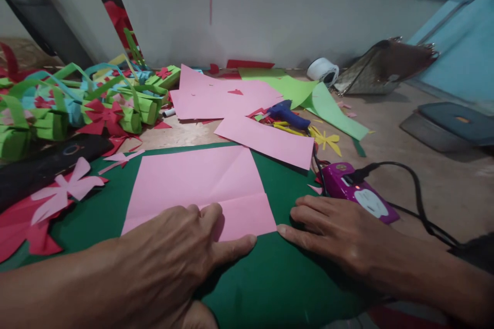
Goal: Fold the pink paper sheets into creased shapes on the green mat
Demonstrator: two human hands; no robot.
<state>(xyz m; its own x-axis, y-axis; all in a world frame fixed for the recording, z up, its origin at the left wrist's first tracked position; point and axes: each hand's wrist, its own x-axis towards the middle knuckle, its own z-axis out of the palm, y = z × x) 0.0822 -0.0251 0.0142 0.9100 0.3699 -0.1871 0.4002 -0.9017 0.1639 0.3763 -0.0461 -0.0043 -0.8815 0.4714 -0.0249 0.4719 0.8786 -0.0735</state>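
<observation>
A sheet of pink paper [185,177] lies on a green mat [247,288], with a crease running across it and a fainter diagonal line. My left hand [170,247] rests palm down over its near part, some fingers bent and one digit stretched along the near edge. My right hand [328,229] lies beside the near right corner; its outstretched finger touches that corner or sits just next to it, while the other fingers curl loosely. Neither hand grips anything. The left hand hides the sheet's near left part.
Paper baskets [116,105] crowd the left, near pink flower cutouts [65,190] and a black case [50,164]. Beyond the mat lie pink sheets [227,95], a blue glue gun [289,113] and green paper [335,110]. A purple power outlet [355,190] with cables sits right.
</observation>
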